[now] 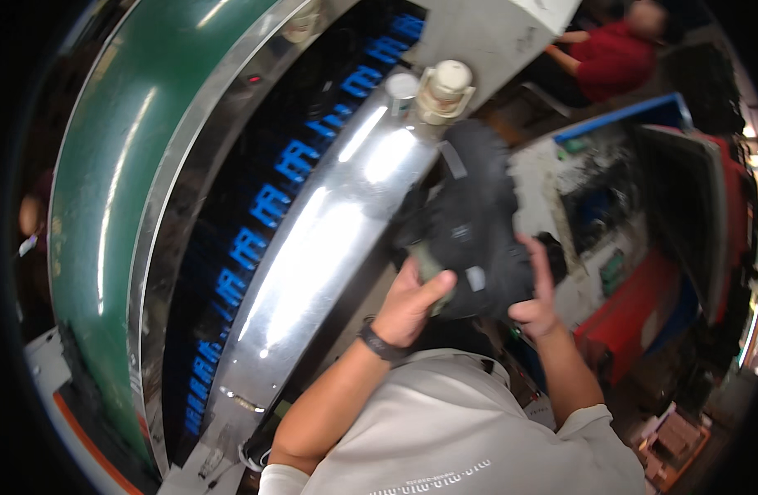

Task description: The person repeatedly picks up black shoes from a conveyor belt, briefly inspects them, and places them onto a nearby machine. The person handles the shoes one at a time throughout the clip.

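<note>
In front of my chest I hold a black shoe (478, 216) with a lugged sole edge, slightly blurred, its long side running away from me. An olive-green patch (425, 266) shows on its left side. My left hand (413, 300) grips that side, thumb over the green part and a black band on the wrist. On the shoe's near right edge rests my right hand (536, 300), fingers along the side and thumb at the near end. More black material shows behind the shoe; I cannot tell what it belongs to.
A shiny metal ledge (311, 260) runs along the left, beside a dark channel with blue-lit shapes (267, 204). Beyond lies a green conveyor belt (116, 185). A white-lidded container (447, 90) stands at the ledge's far end. Red bins (629, 315) and a person in red (620, 59) are right.
</note>
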Demonstrator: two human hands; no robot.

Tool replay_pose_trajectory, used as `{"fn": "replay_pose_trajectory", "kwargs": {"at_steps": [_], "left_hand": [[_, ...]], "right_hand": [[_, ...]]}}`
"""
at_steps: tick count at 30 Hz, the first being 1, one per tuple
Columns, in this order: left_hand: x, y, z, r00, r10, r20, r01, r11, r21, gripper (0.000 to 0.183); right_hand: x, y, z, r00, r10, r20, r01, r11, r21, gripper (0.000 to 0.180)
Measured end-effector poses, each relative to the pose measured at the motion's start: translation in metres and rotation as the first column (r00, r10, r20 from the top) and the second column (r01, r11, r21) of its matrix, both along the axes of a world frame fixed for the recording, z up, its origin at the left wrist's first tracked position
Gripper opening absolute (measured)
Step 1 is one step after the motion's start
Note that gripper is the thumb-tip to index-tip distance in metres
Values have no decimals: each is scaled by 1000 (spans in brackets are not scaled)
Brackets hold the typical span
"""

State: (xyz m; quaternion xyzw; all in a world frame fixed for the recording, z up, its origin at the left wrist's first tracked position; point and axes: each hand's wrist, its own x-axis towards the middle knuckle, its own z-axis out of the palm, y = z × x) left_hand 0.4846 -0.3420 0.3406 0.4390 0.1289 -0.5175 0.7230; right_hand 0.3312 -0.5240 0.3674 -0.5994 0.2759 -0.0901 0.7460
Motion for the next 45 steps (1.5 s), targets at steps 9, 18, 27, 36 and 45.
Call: {"fn": "replay_pose_trajectory", "kwargs": {"at_steps": [9,18,27,36,45], "left_hand": [[181,116,-108,556,-320,767,-388,716,580,59],[318,137,-181,205,-890,408,-603,214,769,79],[176,310,-190,108,-767,632,-871,234,433,84],[129,507,-246,596,413,689,-787,130,603,89],[140,470,-219,379,554,741,-907,65,416,47]], "right_hand": [[187,105,-200,914,350,-207,-340,937,82,75],[241,165,-289,838,360,-410,-472,103,-875,58],[243,179,-302,836,281,-472,-484,-28,-874,62],[242,184,-301,891,279,-358,-372,-2,-928,58],[242,186,-301,897,286,-337,-340,-40,-939,57]]}}
